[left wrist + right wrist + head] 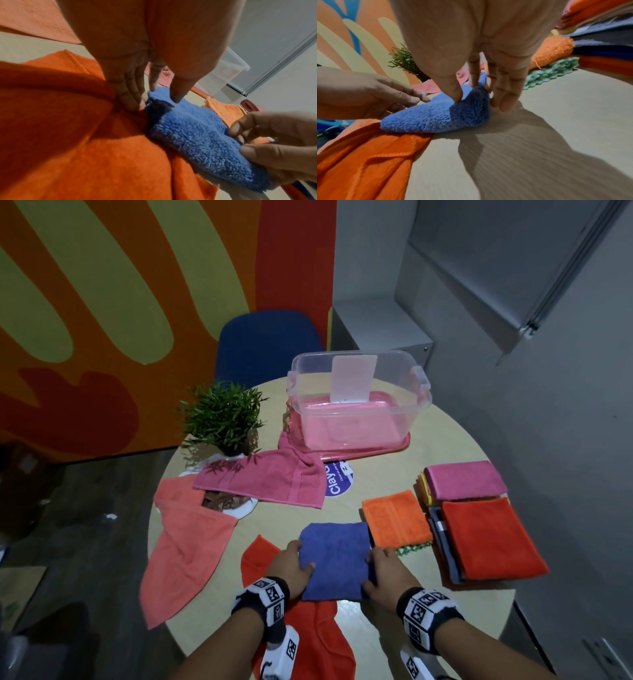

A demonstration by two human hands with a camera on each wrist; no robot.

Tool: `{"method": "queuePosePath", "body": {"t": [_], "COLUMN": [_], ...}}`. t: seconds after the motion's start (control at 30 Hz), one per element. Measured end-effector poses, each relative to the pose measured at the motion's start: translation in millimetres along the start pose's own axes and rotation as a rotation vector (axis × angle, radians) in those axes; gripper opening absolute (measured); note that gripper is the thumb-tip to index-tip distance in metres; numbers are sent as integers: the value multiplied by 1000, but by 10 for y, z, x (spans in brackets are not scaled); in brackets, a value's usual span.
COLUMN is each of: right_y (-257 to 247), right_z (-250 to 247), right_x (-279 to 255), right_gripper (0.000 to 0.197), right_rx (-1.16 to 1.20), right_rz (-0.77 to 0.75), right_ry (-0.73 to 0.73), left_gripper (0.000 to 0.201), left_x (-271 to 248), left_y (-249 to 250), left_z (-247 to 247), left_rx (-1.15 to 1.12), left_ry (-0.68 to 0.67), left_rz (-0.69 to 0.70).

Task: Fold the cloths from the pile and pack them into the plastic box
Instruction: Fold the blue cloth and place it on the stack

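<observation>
Head view: blue cloth (335, 559), folded, lies at 6 o'clock on the table (376, 642), partly over a red cloth (315, 635). Left hand (291, 568) and right hand (388, 571) pinch its side edges, thumbs on top. Lifted unevenly toward the box (356, 402) at 12, the fold may spring open, or the red cloth may drag along.

Across my round table (455, 440) sits a small green potted plant (222, 416) on a white plate (239, 508). A purple round sticker (337, 482) marks the tabletop — lettering partly hidden. Beyond it stands a blue chair (263, 344), then the wall (102, 302) — orange, red, yellow-green.
</observation>
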State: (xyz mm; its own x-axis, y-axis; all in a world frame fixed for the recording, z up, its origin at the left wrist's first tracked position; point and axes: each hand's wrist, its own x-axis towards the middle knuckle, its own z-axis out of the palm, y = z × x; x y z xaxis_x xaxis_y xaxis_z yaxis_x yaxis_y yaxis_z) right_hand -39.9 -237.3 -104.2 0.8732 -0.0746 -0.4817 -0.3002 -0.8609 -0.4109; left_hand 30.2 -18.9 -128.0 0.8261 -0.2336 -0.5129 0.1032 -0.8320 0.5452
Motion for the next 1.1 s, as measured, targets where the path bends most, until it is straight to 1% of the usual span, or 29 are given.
{"method": "queuePosePath", "body": {"t": [0.07, 0.17, 0.2, 0.3, 0.33, 0.43, 0.53, 0.63, 0.7, 0.77, 0.8, 0.83, 0.87, 0.93, 0.97, 1.0, 1.03, 1.07, 1.1], "right_y": [-2, -11, -19, -19, -17, -48, -50, -15, 14, 22, 30, 33, 46, 51, 57, 53, 45, 56, 78], "right_z": [11, 6, 6, 14, 25, 45, 63, 95, 127, 136, 136, 134, 133, 136, 149, 169, 181, 190, 198], "right_x": [-19, -26, -35, -36, -34, -42, -50, -70, -96, -159, -189, -213, -230, -261, -262, -265, -277, -297, -308], "right_gripper": [45, 45, 43, 33, 32, 31, 35, 30, 36, 44, 44, 42, 37, 27, 28, 34, 39, 40, 36], "right_rx": [34, 241, 281, 234, 237, 292, 351, 431, 455, 472, 478, 482, 462, 428, 443, 477, 511, 509, 483], "right_rz": [80, 166, 188, 205, 204, 204, 208, 212, 208, 180, 160, 128, 108, 104, 117, 142, 149, 133, 95], "right_ry": [9, -19, -52, -163, -179, -170, -132, -88, -78, -69, -64, -55, -49, -59, -68, -75, -88, -97, -89], "left_gripper": [62, 63, 57, 12, 9, 15, 12, 19, 32, 52, 59, 62, 61, 50, 44, 41, 44, 51, 57], "left_x": [9, 19, 11, -24, -41, -78, -95, -103, -96, -112, -123, -125, -138, -156, -162, -171, -182, -210, -226], "left_y": [33, 48, 61, 94, 94, 56, -3, -85, -153, -189, -202, -216, -221, -221, -219, -213, -217, -211, -215], "left_z": [0, -10, -21, -60, -69, -91, -119, -134, -119, -106, -96, -83, -74, -58, -52, -51, -48, -63, -81], "left_rx": [-8, -98, -108, -74, -87, -165, -240, -282, -292, -329, -323, -290, -247, -83, 53, 194, 298, 358, 369], "left_ry": [-39, -71, -86, -73, -54, -31, -105, -103, -80, -87, -76, -52, -23, 26, 26, 1, -46, -109, -171], "left_rz": [-20, -74, -85, -55, -41, 9, 29, 43, 60, 71, 88, 111, 142, 258, 331, 390, 421, 412, 372]}}
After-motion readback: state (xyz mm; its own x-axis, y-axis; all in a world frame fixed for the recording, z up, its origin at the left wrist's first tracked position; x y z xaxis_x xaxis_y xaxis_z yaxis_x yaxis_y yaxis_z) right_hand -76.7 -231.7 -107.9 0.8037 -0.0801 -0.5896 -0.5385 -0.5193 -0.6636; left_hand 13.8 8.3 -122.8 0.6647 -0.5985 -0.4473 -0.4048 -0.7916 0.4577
